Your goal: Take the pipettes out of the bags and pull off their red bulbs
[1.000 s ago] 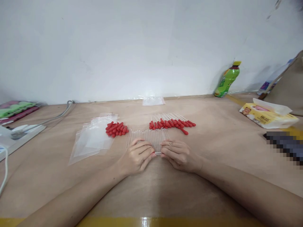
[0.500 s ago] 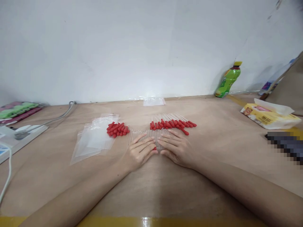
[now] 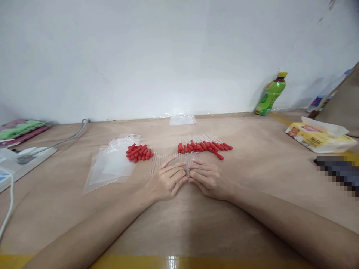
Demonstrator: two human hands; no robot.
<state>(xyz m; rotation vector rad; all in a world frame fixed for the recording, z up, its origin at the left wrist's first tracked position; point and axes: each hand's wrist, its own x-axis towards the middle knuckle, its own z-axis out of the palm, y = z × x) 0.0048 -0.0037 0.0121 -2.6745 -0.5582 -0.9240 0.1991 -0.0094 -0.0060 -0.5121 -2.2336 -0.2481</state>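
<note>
My left hand [image 3: 167,180] and my right hand [image 3: 208,178] lie side by side on a row of clear glass tubes [image 3: 159,160] in the middle of the table, fingertips meeting at one tube. The fingers of both hands are curled and pinched together around that tube. Behind the left hand lies a small heap of loose red rubber bulbs [image 3: 138,152]. Behind the right hand sits a row of droppers with red bulbs fitted [image 3: 204,145].
Clear plastic bags [image 3: 112,163] lie left of the bulbs, another bag [image 3: 181,119] by the wall. A green bottle [image 3: 270,94] and a yellow tissue pack [image 3: 319,139] are at right. A cable [image 3: 67,139] and coloured trays [image 3: 19,129] are at left.
Both hands slid forward over the glass tubes, flattened out half a second ago, then curled again so their fingertips pinch one tube between them.
</note>
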